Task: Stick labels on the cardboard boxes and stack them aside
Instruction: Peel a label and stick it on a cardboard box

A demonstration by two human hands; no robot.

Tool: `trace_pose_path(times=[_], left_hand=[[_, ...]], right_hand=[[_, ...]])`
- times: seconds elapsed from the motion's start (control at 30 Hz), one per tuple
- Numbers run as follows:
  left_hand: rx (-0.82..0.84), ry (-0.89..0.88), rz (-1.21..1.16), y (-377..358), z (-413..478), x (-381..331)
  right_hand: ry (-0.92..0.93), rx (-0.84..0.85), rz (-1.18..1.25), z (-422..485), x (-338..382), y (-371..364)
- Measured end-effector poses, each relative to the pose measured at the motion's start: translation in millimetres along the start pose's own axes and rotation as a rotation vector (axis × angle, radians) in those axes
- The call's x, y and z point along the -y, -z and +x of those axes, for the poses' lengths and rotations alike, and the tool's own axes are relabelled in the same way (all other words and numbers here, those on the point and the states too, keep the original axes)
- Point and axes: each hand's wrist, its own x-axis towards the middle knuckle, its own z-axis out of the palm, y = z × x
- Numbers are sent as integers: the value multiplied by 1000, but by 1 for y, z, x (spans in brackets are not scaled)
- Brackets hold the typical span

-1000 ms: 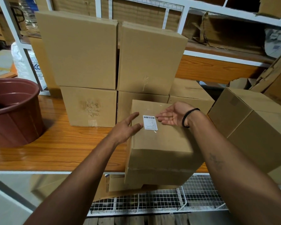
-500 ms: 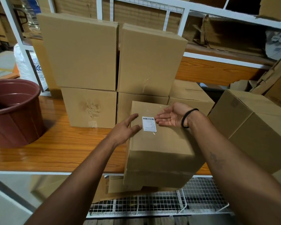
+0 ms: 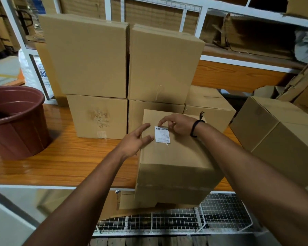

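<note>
A cardboard box (image 3: pixel 176 157) sits at the front edge of the wooden shelf, overhanging it. A white barcode label (image 3: pixel 162 134) lies on its top face. My left hand (image 3: pixel 135 139) rests open on the box's top left edge, fingers straight, just left of the label. My right hand (image 3: pixel 178 124) has turned palm down; its fingertips press the label's upper edge onto the box. A black band circles my right wrist.
Behind stand stacked cardboard boxes (image 3: pixel 89 55), two high, with another pair (image 3: pixel 164 68) beside them and a low box (image 3: pixel 210 107). A large box (image 3: pixel 281 135) sits at the right. A brown plastic bucket (image 3: pixel 16 119) stands left on the wooden shelf (image 3: pixel 60 160). A wire rack (image 3: pixel 167 222) lies below.
My right hand has turned from palm up to palm down and come onto the label's top edge. My left hand has stayed on the box.
</note>
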Motion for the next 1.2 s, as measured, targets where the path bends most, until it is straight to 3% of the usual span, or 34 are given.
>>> trace_pose_path(times=[0.17,0.7,1.2], left_hand=[[-6,-4,-17,0,1,1],[-6,20,-13,-2,3,4],[-5,27,6,-2,2,4]], right_hand=[[33,92,-104,13,5,1],[29,261,-113,27,19,20],[-6,234,7,28,9,20]])
